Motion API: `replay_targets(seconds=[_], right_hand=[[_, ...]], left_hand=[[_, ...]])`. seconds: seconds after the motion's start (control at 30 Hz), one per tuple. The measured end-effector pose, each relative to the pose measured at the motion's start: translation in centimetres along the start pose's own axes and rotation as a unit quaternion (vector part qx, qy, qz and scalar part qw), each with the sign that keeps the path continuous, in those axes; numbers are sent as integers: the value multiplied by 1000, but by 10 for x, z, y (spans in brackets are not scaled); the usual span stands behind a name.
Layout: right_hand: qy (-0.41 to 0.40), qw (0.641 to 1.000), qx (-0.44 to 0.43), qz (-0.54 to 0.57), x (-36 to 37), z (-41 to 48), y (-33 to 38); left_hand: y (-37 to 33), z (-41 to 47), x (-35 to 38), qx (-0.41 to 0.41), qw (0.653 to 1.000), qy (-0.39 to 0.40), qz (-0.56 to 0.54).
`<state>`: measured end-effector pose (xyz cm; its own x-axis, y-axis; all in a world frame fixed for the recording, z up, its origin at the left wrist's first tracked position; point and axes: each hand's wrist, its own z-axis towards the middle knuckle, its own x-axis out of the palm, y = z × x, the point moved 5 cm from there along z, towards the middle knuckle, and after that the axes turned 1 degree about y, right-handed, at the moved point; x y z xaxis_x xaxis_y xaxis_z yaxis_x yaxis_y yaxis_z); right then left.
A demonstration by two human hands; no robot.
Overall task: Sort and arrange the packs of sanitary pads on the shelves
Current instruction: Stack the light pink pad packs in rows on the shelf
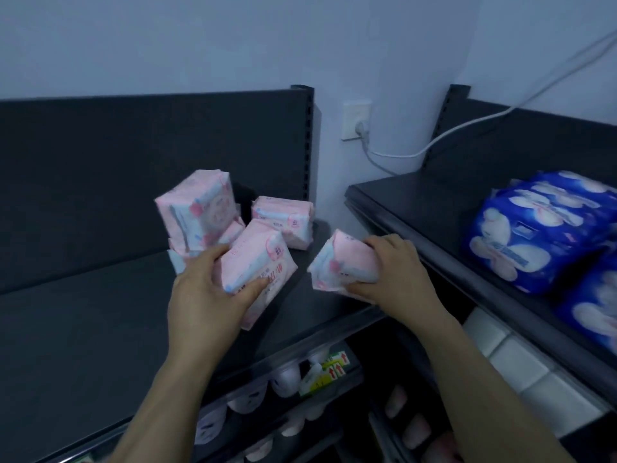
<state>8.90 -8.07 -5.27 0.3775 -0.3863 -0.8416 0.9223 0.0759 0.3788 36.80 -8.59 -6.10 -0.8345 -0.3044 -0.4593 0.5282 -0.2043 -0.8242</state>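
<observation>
Your left hand (207,295) grips one pink pad pack (257,265), your right hand (397,272) a second pink pack (344,262), with a tilted third pack (197,208) and a flat fourth pack (283,222) behind on the shelf (100,312).

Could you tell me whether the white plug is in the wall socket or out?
In: the white plug sits in the wall socket, and its cable droops away toward the right-hand shelf.

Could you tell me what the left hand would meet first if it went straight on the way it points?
Probably the leaning pink pack just beyond the left hand; depth is hard to judge.
</observation>
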Motion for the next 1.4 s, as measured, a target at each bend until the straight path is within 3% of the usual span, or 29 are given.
replay_targets(seconds=[0.1,0.3,0.57,0.9,1.2,1.4], right_hand=[[-45,997,43,37,-37,-35,-18],[-73,991,101,-41,-116,-120,-63],[-137,956,238,-100,-237,-312,-118],[-213,877,397,-169,-376,-614,-123],[-262,748,537,-289,-465,-840,-88],[-307,658,604,-327,-493,-945,-63]], left_hand=[[-23,-14,24,19,999,26,-16],[-88,-59,68,59,992,90,-71],[-190,-204,137,135,958,215,-132],[-307,-473,177,242,859,399,-208],[-400,-688,181,279,735,558,-264],[-456,-800,177,327,657,621,-276]])
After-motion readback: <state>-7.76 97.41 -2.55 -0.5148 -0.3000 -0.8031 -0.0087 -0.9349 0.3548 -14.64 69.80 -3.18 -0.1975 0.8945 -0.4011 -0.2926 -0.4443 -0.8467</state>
